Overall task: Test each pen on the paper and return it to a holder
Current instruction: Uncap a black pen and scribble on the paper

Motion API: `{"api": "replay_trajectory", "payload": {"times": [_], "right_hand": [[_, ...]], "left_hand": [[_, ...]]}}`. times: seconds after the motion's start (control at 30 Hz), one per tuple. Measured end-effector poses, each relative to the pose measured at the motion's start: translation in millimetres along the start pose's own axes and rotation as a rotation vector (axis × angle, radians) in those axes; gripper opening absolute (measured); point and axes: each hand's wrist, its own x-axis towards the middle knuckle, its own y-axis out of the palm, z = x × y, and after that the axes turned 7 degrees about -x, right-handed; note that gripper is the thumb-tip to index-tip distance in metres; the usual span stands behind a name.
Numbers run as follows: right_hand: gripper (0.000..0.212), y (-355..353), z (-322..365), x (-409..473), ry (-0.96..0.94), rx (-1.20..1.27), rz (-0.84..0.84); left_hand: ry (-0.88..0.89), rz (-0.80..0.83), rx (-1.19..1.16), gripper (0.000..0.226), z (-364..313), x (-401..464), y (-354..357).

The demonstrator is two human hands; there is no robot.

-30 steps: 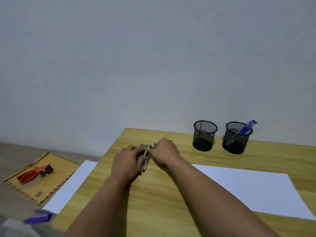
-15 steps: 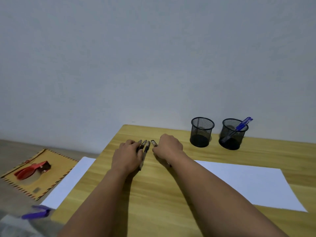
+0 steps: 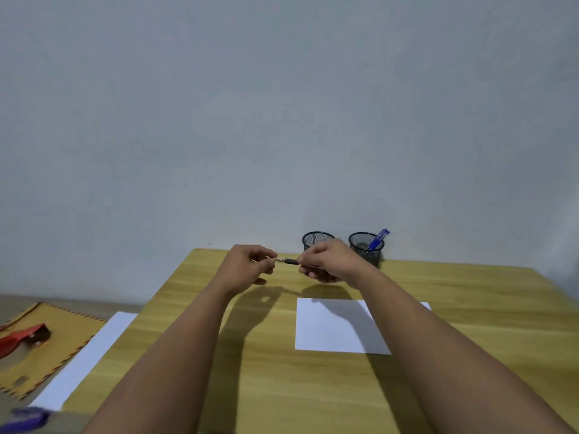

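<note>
My left hand (image 3: 247,264) and my right hand (image 3: 329,261) are raised above the wooden table (image 3: 266,371), gripping one dark pen (image 3: 289,261) between them. The left fingers pinch its left end and the right hand is closed around its barrel. A white paper (image 3: 332,330) lies on the table below my right forearm. Two black mesh holders stand at the table's back edge. The left holder (image 3: 315,238) is partly hidden by my right hand. The right holder (image 3: 366,247) has a blue pen (image 3: 379,238) leaning in it.
To the left, below the table, lie a wooden board (image 3: 59,339) with a red tool (image 3: 22,338) on it, a white sheet (image 3: 84,358) and a purple object (image 3: 28,416). A plain wall rises right behind the holders.
Both hands have lifted off the table from the spot where pens lay, and now hold one pen between them in the air. The view has tilted so more of the table shows.
</note>
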Motion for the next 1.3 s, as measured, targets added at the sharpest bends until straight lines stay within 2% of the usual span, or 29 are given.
{"api": "replay_trajectory", "payload": {"times": [0.1, 0.23, 0.33, 0.5, 0.83, 1.0, 1.13, 1.17, 1.23, 1.3], "right_hand": [[0.007, -28, -6, -19, 0.053, 0.19, 0.029], [0.016, -48, -21, -36, 0.12, 0.414, 0.05], [0.02, -50, -35, -43, 0.093, 0.56, -0.03], [0.019, -39, -47, -43, 0.03, 0.544, -0.254], [0.032, -17, -51, -29, -0.045, 0.446, -0.429], [0.037, -14, -46, -18, -0.03, 0.546, -0.525], [0.042, -8, -31, -7, 0.0, 0.462, -0.658], [0.042, -14, -30, -5, 0.033, 0.51, -0.722], [0.039, -46, -33, -5, 0.135, 0.767, -0.873], [0.034, -92, -46, -12, 0.184, 0.804, -0.938]], "left_hand": [[0.004, 0.048, -0.012, 0.008, -14, -1, 16], [0.009, 0.097, -0.011, 0.008, -24, 0, 39], [0.007, 0.123, 0.013, 0.008, -26, 0, 55], [-0.009, 0.174, -0.033, 0.005, -27, -1, 78], [-0.078, 0.302, -0.033, 0.027, -36, -7, 100], [-0.127, 0.366, -0.111, 0.029, -41, -9, 102], [-0.175, 0.392, -0.15, 0.026, -50, -1, 100], [-0.198, 0.411, -0.134, 0.025, -49, 0, 94], [-0.284, 0.45, -0.072, 0.024, -37, 1, 71], [-0.368, 0.373, -0.039, 0.023, -13, -3, 37]]}}
